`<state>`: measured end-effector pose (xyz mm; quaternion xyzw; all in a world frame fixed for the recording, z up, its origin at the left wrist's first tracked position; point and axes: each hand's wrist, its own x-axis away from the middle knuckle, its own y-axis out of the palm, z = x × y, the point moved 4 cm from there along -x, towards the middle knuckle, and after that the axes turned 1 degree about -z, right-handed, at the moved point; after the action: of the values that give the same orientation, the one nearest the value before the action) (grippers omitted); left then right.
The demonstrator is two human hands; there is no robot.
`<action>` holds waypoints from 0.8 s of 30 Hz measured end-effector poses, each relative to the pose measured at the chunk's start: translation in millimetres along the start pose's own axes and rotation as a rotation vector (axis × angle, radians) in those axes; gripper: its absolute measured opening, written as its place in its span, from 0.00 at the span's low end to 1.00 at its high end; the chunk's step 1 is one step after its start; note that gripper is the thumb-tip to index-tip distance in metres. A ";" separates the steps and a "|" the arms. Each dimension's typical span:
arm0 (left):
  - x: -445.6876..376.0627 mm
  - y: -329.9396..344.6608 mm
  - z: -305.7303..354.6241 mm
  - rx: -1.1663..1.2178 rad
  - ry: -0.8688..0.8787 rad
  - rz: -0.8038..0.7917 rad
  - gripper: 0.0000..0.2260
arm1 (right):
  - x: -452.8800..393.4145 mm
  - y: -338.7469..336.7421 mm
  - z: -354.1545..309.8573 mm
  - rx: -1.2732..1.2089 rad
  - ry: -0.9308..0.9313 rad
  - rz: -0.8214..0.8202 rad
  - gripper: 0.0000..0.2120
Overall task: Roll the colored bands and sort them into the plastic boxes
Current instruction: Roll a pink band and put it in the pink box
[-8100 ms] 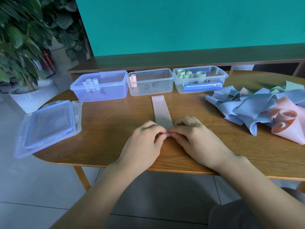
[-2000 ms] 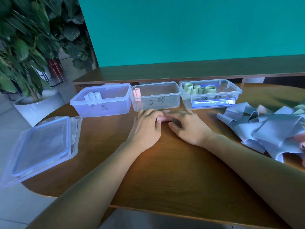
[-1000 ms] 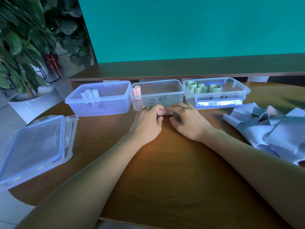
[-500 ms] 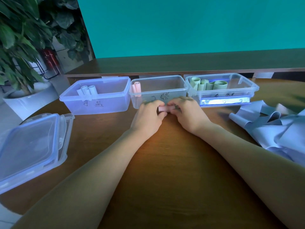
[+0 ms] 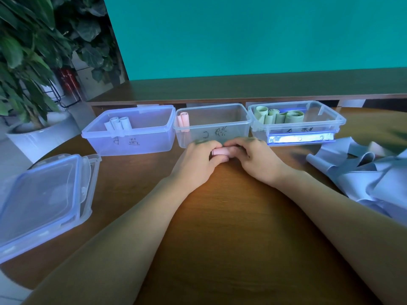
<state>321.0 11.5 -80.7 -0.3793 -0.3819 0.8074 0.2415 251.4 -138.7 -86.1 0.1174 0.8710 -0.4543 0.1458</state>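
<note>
Pink roll held at middle box

A rolled pink band point(image 5: 221, 151) is pinched between left hand point(image 5: 198, 165) and right hand point(image 5: 256, 160), on the table point(image 5: 231, 227) just before the middle box point(image 5: 212, 126). Loose bands point(image 5: 361, 172) are piled at right.

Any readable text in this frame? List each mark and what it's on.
"B" plus a handwritten character, too unclear to read: front wall of the left box.
"C" plus a handwritten character, unreadable: front wall of the middle box, just above the hands.
Dark handwriting, too blurred to read: front wall of the right box.
Nothing readable on the lid, bands or rolls.
</note>
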 end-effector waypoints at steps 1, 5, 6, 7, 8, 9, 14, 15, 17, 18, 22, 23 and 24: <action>1.7 -1.4 0.4 0.000 0.008 0.000 0.11 | 1.7 -1.6 0.4 -0.050 0.034 0.010 0.12; 5.3 -6.4 -0.5 0.088 -0.027 0.031 0.13 | 8.4 -9.1 -2.6 -0.304 0.105 0.063 0.16; 5.8 -7.8 -1.4 0.113 -0.053 0.034 0.13 | 9.3 -11.1 -5.4 -0.354 0.095 0.067 0.16; 6.3 -9.2 -2.1 0.134 -0.070 0.040 0.14 | 9.8 -12.9 -8.2 -0.385 0.080 0.077 0.16; 6.8 -10.9 -2.4 0.151 -0.076 0.047 0.14 | 10.3 -14.8 -11.5 -0.410 0.065 0.090 0.15; 7.3 -12.1 -2.7 0.165 -0.076 0.054 0.14 | 10.4 -16.5 -14.4 -0.433 0.051 0.107 0.14; 10.0 -20.0 -4.5 0.268 -0.081 0.163 0.12 | 2.0 -24.9 -27.5 -0.542 0.033 0.168 0.10; 9.7 -22.1 -5.1 0.301 -0.090 0.194 0.12 | -2.8 -27.1 -30.7 -0.532 0.021 0.170 0.10; 8.7 -27.3 -8.5 0.361 -0.125 0.260 0.14 | -17.5 -30.9 -36.0 -0.464 0.011 0.163 0.09; 8.2 -29.8 -10.8 0.384 -0.143 0.295 0.16 | -26.2 -33.5 -39.5 -0.414 0.002 0.159 0.10; 6.8 -30.0 -23.6 0.447 -0.243 0.342 0.24 | -65.6 -43.3 -51.7 -0.227 -0.063 0.113 0.07; 6.3 -28.9 -27.5 0.444 -0.268 0.345 0.25 | -75.6 -44.6 -53.7 -0.174 -0.069 0.083 0.09; 6.0 -27.7 -31.9 0.436 -0.290 0.349 0.25 | -86.4 -45.0 -52.1 -0.123 -0.063 0.067 0.10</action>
<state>345.6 45.7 -74.5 -0.2592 -0.1595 0.9452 0.1178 309.0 -127.1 7.5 0.1231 0.8876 -0.3984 0.1954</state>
